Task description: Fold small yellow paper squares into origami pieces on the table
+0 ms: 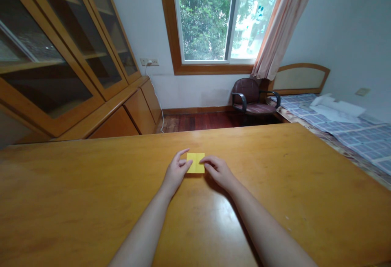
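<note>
Here our left hand (176,172) and right hand (218,171) pinch the yellow paper (196,163) — narrow grip at nine and three o'clock; table (91,185) beneath.

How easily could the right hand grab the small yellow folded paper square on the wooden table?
Probably yes, easily: the right hand touches the right edge of the small yellow folded paper square, and nothing on the wooden table lies between them. The left hand touches its left edge.
</note>
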The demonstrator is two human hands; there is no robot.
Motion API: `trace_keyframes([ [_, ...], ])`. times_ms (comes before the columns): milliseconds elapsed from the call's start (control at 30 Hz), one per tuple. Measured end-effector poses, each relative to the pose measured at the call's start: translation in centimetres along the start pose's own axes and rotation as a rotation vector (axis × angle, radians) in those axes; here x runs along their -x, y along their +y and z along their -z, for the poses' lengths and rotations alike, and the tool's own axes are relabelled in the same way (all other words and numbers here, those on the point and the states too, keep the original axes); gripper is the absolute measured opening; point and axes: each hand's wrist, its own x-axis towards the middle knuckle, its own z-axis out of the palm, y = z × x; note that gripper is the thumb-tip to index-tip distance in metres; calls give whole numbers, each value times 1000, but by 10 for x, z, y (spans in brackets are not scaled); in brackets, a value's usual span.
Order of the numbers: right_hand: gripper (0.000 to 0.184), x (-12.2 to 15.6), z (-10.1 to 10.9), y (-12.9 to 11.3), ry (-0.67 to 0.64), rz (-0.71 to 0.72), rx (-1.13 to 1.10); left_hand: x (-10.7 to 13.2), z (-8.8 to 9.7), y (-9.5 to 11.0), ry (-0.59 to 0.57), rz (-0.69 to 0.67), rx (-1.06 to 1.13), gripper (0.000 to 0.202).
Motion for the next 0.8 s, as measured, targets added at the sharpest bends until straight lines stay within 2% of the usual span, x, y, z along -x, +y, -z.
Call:
trace_keyframes([
  [100, 36, -1, 2, -2, -11, 50, 28, 0, 0, 2, 28, -17, -14, 66],
  [200, 39, -2, 1, 0, -10, 89, 34, 0, 0, 0, 17, -19, -14, 61],
  [333, 36, -3, -2, 3, 22, 94, 47, -1, -1, 0, -21, -31, -8, 44],
  [467, 36, -3, -2, 5, 62, 78, 37, 0, 1, 4, -2, -93, -118, 25],
  [800, 36, -6, 0, 6, 96, 29, -58, 1, 3, -4, -93, -129, -57, 29],
])
